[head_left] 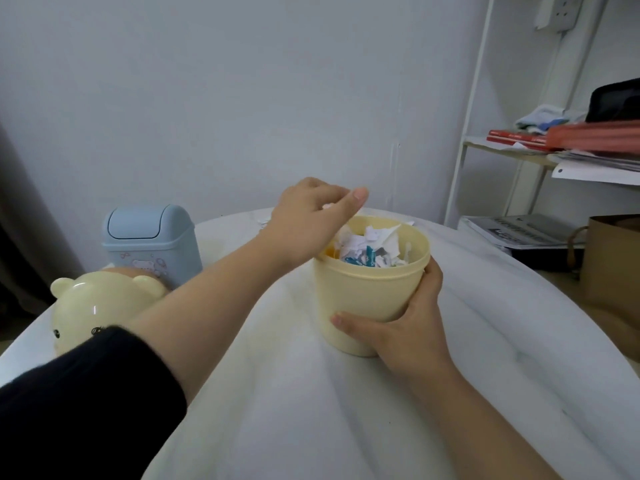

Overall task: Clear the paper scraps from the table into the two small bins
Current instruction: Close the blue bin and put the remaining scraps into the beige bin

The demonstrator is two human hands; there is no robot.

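A pale yellow bin (367, 296) stands open on the white table (284, 410), filled with white and blue paper scraps (370, 245). My right hand (405, 327) is wrapped around its lower side. Over the bin's far left rim, my left hand (311, 216) pinches a small white scrap (327, 206) between thumb and fingers. A blue bin (150, 242) with a closed swing lid stands at the left. A few more scraps (264, 221) lie on the table behind my left hand.
The yellow bear-shaped lid (93, 306) lies on the table in front of the blue bin. At the right stand a white shelf (519, 154) with red books and papers, and a brown paper bag (613, 265) beside the table.
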